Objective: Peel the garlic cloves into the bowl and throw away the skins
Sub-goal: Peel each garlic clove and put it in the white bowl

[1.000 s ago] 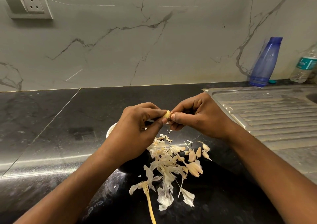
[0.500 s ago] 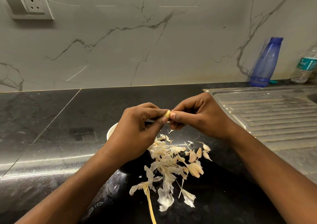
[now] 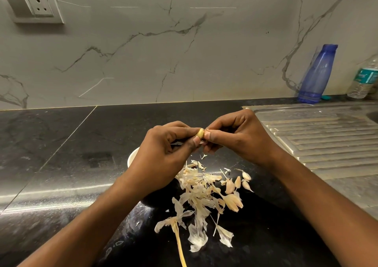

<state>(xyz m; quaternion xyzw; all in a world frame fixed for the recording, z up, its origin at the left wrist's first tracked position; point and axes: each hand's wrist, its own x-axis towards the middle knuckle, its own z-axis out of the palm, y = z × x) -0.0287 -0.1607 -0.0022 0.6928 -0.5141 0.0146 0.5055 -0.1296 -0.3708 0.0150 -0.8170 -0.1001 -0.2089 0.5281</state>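
Garlic clove [image 3: 200,133] between grips of left hand [image 3: 163,160] and right hand [image 3: 239,136]

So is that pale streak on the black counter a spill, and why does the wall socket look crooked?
Head view: the streak on the counter looks like reflected glare, not a spill; the same view's wide-angle lens skews the socket near its corner; the garlic clove between left hand and right hand looks slightly soft.
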